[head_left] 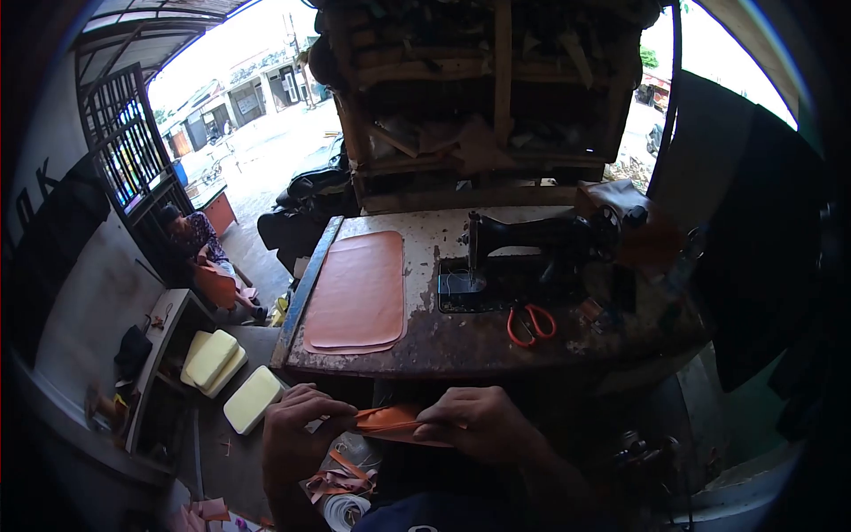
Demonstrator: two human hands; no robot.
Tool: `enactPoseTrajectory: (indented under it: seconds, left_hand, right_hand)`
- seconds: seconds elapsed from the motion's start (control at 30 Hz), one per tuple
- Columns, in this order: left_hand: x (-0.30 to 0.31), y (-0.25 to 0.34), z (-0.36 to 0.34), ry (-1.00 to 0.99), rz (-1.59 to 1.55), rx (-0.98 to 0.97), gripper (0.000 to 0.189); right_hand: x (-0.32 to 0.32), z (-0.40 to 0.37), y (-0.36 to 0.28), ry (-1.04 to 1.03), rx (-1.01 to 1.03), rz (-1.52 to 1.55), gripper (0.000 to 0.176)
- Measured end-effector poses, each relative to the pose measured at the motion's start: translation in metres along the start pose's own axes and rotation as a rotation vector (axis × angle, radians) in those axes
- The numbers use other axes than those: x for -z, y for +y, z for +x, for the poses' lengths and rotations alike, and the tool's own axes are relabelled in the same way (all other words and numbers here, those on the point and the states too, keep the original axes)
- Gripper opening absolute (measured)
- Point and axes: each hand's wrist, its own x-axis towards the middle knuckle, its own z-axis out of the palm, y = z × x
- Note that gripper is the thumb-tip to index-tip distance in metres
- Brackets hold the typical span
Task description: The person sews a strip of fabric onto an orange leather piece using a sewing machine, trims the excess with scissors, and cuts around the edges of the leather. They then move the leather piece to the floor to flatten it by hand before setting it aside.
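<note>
An orange piece of leather-like material [387, 420] is stretched between my two hands, in front of the table's near edge. My left hand [301, 427] pinches its left end between thumb and fingers. At the other end, my right hand [479, 424] is closed on the material, thumb and fingers pressed together along its edge. The piece looks folded, with a darker line along its upper edge. Beyond my hands, stacked orange-brown sheets with rounded corners [356, 288] lie on the table's left side.
A black sewing machine [541, 239] stands on the worn table [425, 350], with red-handled scissors [530, 326] before it. Yellow foam blocks [253, 399] lie at left. Below my hands are orange scraps [341, 474] and a white roll [344, 512]. Another person [199, 244] sits at far left.
</note>
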Motion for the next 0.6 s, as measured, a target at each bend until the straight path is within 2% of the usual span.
enactPoseTrajectory:
  seconds: [0.07,0.1,0.13,0.23,0.27,0.3,0.33,0.4,0.47,0.53,0.6]
  left_hand:
    - [0.008,0.004,-0.017,-0.160,0.075,-0.013,0.036]
    - [0.010,0.012,-0.020,-0.183,0.075,-0.155,0.036]
    - [0.006,0.023,-0.026,-0.207,-0.015,-0.111,0.037]
    - [-0.009,0.032,-0.054,-0.117,-0.025,-0.067,0.033]
    - [-0.010,0.031,-0.063,-0.045,-0.064,0.056,0.030]
    - [-0.010,0.029,-0.071,0.028,-0.107,0.174,0.027]
    - [-0.008,0.026,-0.079,0.063,-0.102,0.195,0.027]
    - [-0.001,0.016,-0.098,0.260,-0.194,0.393,0.024]
    - [0.010,0.013,-0.112,0.261,-0.137,0.397,0.021]
    - [0.018,0.017,-0.124,0.167,-0.013,0.292,0.018]
    - [0.024,0.005,-0.145,0.179,-0.079,0.325,0.018]
  right_hand:
    - [-0.008,0.000,0.004,0.039,0.098,-0.026,0.021]
    - [-0.009,-0.001,0.002,0.009,0.055,-0.059,0.021]
    - [-0.015,0.001,-0.003,-0.025,0.092,-0.043,0.021]
    - [-0.040,0.003,-0.008,-0.168,0.150,0.046,0.023]
    - [-0.046,0.004,-0.011,-0.209,0.172,0.059,0.023]
    - [-0.050,0.007,-0.015,-0.228,0.055,0.129,0.023]
    - [-0.056,0.007,-0.017,-0.246,-0.069,0.194,0.024]
    - [-0.069,0.006,0.000,-0.313,0.019,0.155,0.025]
    - [-0.084,0.007,0.008,-0.458,0.034,0.150,0.027]
    - [-0.104,0.012,0.010,-0.522,0.040,0.164,0.027]
    - [-0.122,0.018,0.007,-0.586,0.088,0.294,0.024]
